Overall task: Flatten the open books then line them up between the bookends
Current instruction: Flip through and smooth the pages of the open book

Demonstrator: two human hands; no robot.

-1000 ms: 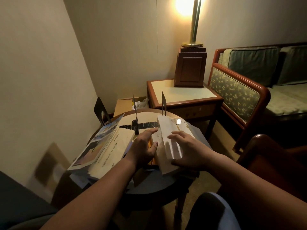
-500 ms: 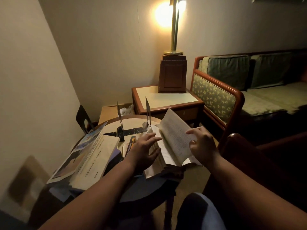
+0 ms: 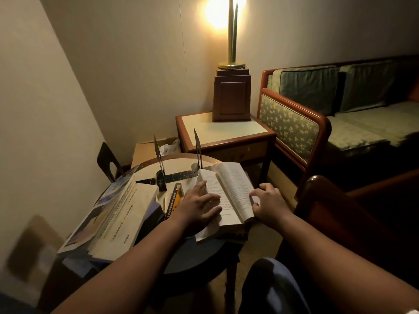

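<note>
A small round table (image 3: 199, 257) is crowded with books, and two thin metal bookends (image 3: 197, 148) are stood upright near its far edge with a gap between them, presumably kept free for the row. An open book (image 3: 229, 191) is laid face up at the table's right side, just in front of the right-hand bookend. It is pinned by the left hand (image 3: 197, 208), fingers spread flat across the left page, while its right edge is gripped by the curled fingers of the right hand (image 3: 269, 203), apparently so that the pages can be pressed flat.
</note>
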